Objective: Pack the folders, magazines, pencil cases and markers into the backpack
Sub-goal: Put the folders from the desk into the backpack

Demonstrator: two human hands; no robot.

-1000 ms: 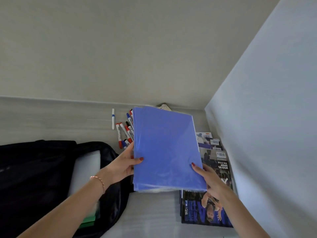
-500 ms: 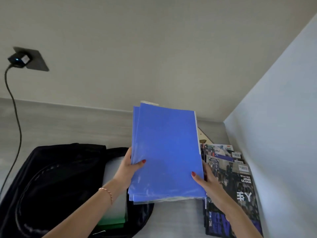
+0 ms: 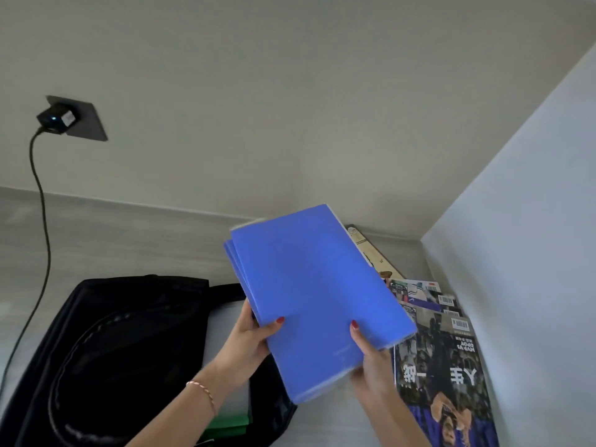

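I hold a stack of blue folders (image 3: 312, 291) in the air, tilted, its far end leaning left. My left hand (image 3: 250, 341) grips the stack's left edge with the thumb on top. My right hand (image 3: 371, 362) grips the near edge, thumb on the cover. The black backpack (image 3: 122, 350) lies open on the table at lower left, below and left of the stack, with a white and a green folder (image 3: 225, 424) inside. Magazines (image 3: 442, 366) lie in a fanned pile to the right. The markers are hidden.
A grey wall plate with a black charger (image 3: 61, 119) sits at upper left; its cable (image 3: 40, 221) hangs down to the table. A pale wall (image 3: 516, 253) closes the right side beside the magazines. A beige booklet (image 3: 371, 253) peeks out behind the folders.
The view has swung left, bringing the charger into sight and the markers out. The folder stack has turned so its far end tips left, and it sits partly over the backpack's right edge.
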